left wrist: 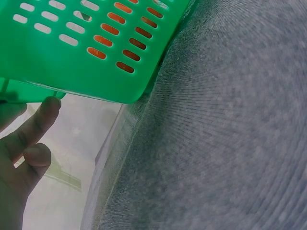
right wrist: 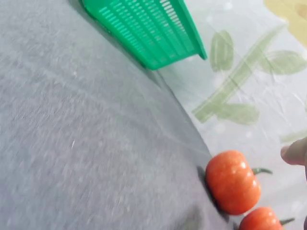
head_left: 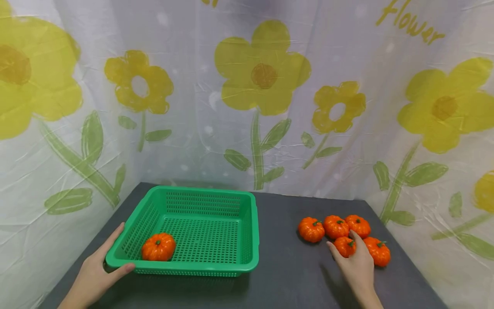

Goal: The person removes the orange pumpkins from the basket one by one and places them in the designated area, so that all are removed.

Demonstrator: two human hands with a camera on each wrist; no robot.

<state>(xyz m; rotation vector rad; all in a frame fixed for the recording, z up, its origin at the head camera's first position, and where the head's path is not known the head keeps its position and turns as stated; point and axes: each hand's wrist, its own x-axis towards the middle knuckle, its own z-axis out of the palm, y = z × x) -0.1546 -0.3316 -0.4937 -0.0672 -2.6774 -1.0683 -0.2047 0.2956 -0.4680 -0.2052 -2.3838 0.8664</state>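
Note:
My left hand [head_left: 94, 272] grips the front left corner of a green plastic basket [head_left: 185, 266], thumb on the front rim. Fingertips [left wrist: 50, 105] touch the rim from below in the left wrist view. One orange toy pumpkin [head_left: 158, 247] lies inside the basket, near its front left. On the right, my right hand [head_left: 358, 268] is over a small pumpkin [head_left: 343, 245], with thumb and forefinger spread on either side of it; contact cannot be made out. In the right wrist view only the thumb tip [right wrist: 295, 153] shows, apart from a pumpkin [right wrist: 232, 183].
Around the right hand lie several more pumpkins: one at the left [head_left: 311, 229], two behind [head_left: 335, 227] and one at the right [head_left: 378, 252]. The dark grey table [head_left: 285, 266] meets a flower-printed curtain [head_left: 193, 141] at the back and sides.

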